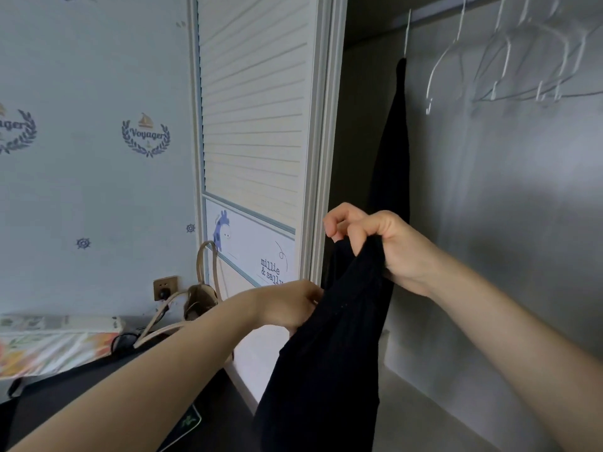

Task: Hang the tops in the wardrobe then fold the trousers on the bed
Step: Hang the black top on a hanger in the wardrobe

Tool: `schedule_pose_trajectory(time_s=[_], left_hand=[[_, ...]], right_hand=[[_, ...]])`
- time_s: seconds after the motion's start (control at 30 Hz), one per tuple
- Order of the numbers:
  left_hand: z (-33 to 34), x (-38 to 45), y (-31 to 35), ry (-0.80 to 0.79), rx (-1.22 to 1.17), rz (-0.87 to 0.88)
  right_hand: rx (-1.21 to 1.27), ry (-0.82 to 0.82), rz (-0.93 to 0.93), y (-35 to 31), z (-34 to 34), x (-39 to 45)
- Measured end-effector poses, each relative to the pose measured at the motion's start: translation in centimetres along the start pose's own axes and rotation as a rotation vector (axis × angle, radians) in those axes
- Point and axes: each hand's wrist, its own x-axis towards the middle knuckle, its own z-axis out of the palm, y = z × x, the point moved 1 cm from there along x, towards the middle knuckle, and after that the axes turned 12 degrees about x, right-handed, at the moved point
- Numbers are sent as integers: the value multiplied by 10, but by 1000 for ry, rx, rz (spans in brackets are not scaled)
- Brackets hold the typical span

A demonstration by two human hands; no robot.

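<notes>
Black top (329, 347): held up at open wardrobe (489, 223), draped downward. Right hand (375, 246): fingers curled, gripping bunched upper edge. Left hand (290, 305): at garment's side, fingers hidden behind cloth, grip cannot be told. Advice, likely: find neckline, free an empty white hanger (522, 70) from rail, feed shoulders evenly. Another dark garment (394, 141) already hung just left of hangers. Surroundings: slatted door (254, 109), nautical wallpaper (98, 158), beige bag (199, 298) on dark surface, patterned bedding (49, 347).

Single head-worn wide-angle view, facing forward and slightly down into open wardrobe (489, 223), close in; louvred door (254, 109) left of centre, forearms entering from below.
</notes>
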Motion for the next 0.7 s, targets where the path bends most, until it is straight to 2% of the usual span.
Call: schedule_pose_trajectory(time_s=[0.07, 0.13, 0.2, 0.27, 0.43, 0.5, 0.63, 0.7], left_hand=[[-1, 2, 0, 48, 134, -69], [-11, 1, -10, 207, 227, -162], [-32, -4, -24, 419, 353, -252], [-56, -10, -34, 557, 405, -290], [-89, -19, -28, 509, 408, -244], [-94, -20, -21, 605, 496, -276], [-93, -22, -10, 952, 720, -349], [-90, -22, -7, 1049, 771, -346]], right_hand=[[-29, -14, -3, -1, -4, -6], [-143, -40, 0, 0, -17, -12], [-361, -31, 20, 7, -38, -19], [-632, 15, 44, 15, -60, -24], [-1133, 93, 38, 33, -82, -29], [-1140, 140, 81, 32, -80, -28], [-837, 272, 292, 31, -74, -20], [-866, 378, 272, 37, -70, -16]])
